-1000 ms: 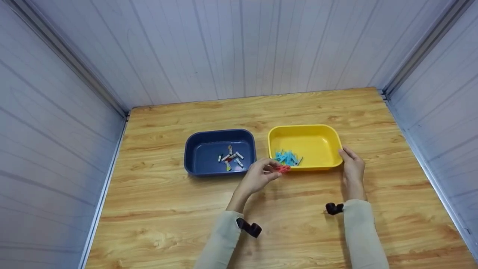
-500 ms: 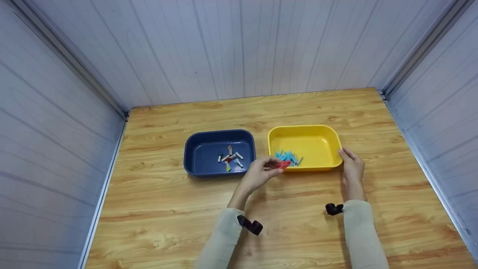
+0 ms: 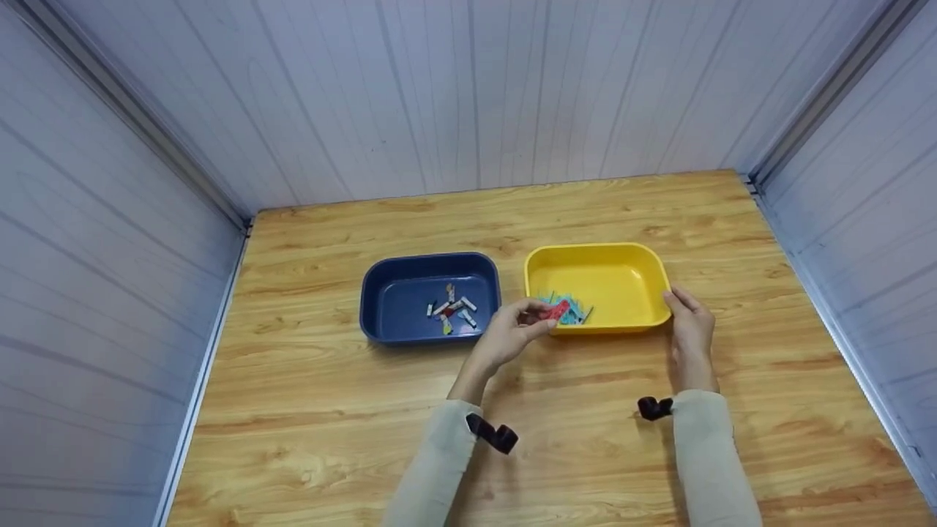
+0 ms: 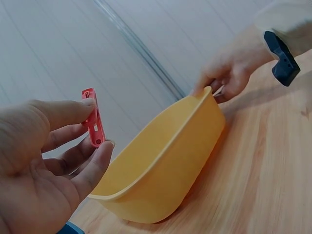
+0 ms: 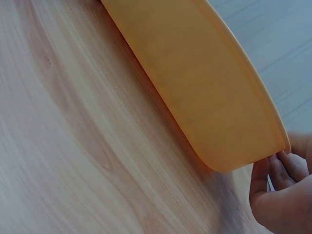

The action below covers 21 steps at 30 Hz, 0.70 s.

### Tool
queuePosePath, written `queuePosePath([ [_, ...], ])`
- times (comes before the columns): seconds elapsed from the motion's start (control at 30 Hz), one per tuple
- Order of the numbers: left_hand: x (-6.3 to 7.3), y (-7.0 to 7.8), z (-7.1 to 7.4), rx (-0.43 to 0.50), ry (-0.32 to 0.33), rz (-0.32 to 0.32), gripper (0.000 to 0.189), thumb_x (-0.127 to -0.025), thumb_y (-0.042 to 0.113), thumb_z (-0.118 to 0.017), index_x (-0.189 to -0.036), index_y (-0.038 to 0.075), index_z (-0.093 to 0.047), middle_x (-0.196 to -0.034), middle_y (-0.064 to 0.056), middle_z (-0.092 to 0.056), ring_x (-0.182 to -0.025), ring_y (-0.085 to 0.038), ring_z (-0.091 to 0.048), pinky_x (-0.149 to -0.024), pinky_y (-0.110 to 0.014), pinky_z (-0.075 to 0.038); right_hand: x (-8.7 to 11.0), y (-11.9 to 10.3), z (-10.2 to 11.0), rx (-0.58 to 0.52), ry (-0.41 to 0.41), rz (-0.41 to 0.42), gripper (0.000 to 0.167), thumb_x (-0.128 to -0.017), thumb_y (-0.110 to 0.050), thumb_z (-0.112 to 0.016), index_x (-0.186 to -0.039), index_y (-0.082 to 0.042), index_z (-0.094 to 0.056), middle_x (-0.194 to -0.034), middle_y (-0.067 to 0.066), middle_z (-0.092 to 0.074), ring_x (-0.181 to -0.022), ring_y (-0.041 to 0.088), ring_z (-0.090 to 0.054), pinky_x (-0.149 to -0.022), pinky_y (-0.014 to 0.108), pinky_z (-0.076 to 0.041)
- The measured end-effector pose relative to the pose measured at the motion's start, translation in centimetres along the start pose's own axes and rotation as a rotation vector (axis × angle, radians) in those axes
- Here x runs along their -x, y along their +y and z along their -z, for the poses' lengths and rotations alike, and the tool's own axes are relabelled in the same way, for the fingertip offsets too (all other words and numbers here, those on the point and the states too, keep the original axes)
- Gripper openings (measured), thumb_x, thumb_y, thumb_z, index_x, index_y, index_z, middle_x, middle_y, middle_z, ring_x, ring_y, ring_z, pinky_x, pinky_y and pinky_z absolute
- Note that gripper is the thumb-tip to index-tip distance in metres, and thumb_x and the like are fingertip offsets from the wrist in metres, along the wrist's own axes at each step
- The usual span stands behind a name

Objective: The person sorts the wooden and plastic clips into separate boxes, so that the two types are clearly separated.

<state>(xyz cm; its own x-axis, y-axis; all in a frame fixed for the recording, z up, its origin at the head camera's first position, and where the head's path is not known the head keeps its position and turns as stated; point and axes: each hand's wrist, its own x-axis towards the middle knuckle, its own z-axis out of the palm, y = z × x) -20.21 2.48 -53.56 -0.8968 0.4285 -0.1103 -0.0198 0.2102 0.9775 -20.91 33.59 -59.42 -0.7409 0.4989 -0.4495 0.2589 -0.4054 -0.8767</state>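
My left hand [image 3: 506,335] pinches a red plastic clothespin [image 4: 93,118] between thumb and fingers. In the head view the clothespin appears over the front left of the yellow tub [image 3: 618,282], in front of several light-blue clothespins [image 3: 567,306] lying inside. The left wrist view shows it held up above the tub's rim. At the tub's right front corner, my right hand [image 3: 692,331] grips the rim, thumb on top and fingers beneath, as the right wrist view [image 5: 285,195] also shows. The tub rests on the table.
Left of the yellow tub stands a dark-blue tub [image 3: 395,304] with several small white clips [image 3: 468,318] with coloured ends. Wood-grain table [image 3: 307,410] surrounds both tubs. Pale panel walls [image 3: 468,95] close in the back and sides.
My left hand has edged slightly away from me and upward in the view, carrying the red clothespin from the front rim to over the light-blue ones. My right hand stays put.
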Motion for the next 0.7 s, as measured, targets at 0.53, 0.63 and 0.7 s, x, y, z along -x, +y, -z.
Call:
queuePosePath([
  [0.53, -1.9, -0.3, -0.2, 0.113, 0.035, 0.101, 0.03, -0.09, 0.028, -0.067, -0.112, 0.009, -0.065, -0.101, -0.005, -0.061, -0.088, -0.014, -0.057, -0.085, -0.037, -0.053, 0.0, 0.1, 0.1, 0.078, -0.011, 0.025, 0.049, -0.091, -0.023, -0.065, -0.136, -0.011, -0.052, -0.148, 0.002, -0.044, -0.137, 0.012, -0.038, -0.109, 0.022, -0.034],
  [0.63, -2.2, -0.4, -0.3, 0.117, 0.035, 0.119, 0.029, -0.09, 0.027, -0.066, -0.113, 0.009, -0.065, -0.102, -0.005, -0.06, -0.089, -0.014, -0.058, -0.09, -0.043, -0.051, 0.0, 0.1, 0.0, 0.076, -0.006, 0.02, 0.051, -0.09, -0.024, -0.067, -0.136, -0.011, -0.052, -0.148, 0.001, -0.044, -0.137, 0.011, -0.038, -0.108, 0.021, -0.035],
  [0.7, -2.5, -0.5, -0.4, 0.118, 0.031, 0.125, 0.029, -0.091, 0.026, -0.066, -0.113, 0.009, -0.064, -0.103, -0.006, -0.06, -0.089, -0.014, -0.059, -0.091, -0.045, -0.051, 0.0, 0.0, 0.0, 0.067, -0.003, 0.013, 0.051, -0.089, -0.024, -0.067, -0.136, -0.011, -0.052, -0.148, 0.001, -0.044, -0.137, 0.011, -0.038, -0.108, 0.02, -0.035],
])
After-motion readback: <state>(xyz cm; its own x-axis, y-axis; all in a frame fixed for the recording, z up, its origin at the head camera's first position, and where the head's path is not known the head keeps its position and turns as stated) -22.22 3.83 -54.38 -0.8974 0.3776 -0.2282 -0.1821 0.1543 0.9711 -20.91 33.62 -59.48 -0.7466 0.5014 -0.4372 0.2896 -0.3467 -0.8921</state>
